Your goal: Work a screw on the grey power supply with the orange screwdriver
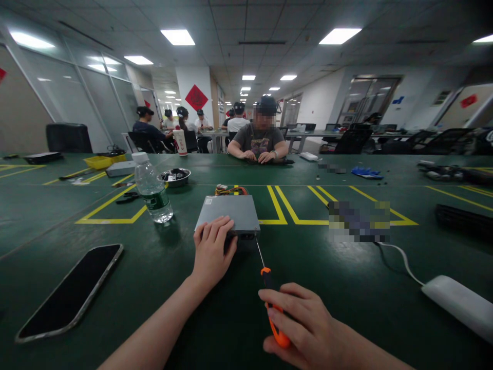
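A grey metal computer power supply (234, 208) lies on the green table, its socket side toward me and a bundle of coloured wires (231, 190) behind it. My left hand (213, 246) grips its near left corner, fingers on the top and thumb at the front side. In my right hand (300, 321) is an orange and black screwdriver (266, 280), held by the handle between thumb and fingers. Its thin shaft points away from me, and the tip is at the near right corner of the power supply. Whether the tip sits in a screw, I cannot tell.
A water bottle (152, 190) and a metal bowl (176, 177) stand left of the power supply. A phone (71, 293) lies at the near left. To the right, a white power bank (458, 303) trails a cable. Across the table sits another person (260, 139).
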`<state>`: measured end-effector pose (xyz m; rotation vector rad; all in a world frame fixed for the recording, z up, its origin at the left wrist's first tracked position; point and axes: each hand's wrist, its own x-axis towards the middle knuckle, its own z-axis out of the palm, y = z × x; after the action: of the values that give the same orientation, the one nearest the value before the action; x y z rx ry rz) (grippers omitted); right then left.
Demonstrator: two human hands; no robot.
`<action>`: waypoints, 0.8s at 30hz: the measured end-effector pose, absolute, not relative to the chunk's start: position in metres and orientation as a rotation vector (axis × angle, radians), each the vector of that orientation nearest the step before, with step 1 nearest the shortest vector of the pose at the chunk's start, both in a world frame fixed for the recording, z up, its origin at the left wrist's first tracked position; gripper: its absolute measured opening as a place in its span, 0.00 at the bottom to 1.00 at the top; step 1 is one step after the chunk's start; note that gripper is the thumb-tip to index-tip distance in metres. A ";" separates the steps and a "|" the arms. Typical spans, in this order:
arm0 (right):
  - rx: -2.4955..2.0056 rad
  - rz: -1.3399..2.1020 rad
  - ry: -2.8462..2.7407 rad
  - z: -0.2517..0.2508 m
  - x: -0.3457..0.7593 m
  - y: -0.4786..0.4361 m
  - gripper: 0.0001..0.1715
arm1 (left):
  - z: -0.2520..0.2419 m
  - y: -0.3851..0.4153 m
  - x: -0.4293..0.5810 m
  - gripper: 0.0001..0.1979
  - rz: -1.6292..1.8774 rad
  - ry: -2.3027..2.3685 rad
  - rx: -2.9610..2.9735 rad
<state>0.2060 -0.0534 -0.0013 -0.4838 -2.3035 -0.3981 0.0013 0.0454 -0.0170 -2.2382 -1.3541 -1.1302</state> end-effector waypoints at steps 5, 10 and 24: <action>-0.489 -0.380 -2.347 0.002 0.206 -0.052 0.15 | -0.017 0.045 0.001 0.15 -1.131 -1.355 -2.235; -0.491 -0.414 -2.360 0.002 0.205 -0.054 0.14 | -0.018 0.045 0.002 0.15 -1.123 -1.364 -2.241; -0.504 -0.423 -2.358 0.003 0.204 -0.054 0.14 | -0.017 0.045 0.001 0.15 -1.116 -1.359 -2.233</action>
<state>0.2041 -0.0540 0.0026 -0.5042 -2.3583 -0.4227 0.0011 0.0449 -0.0169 -2.2329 -1.3593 -1.1156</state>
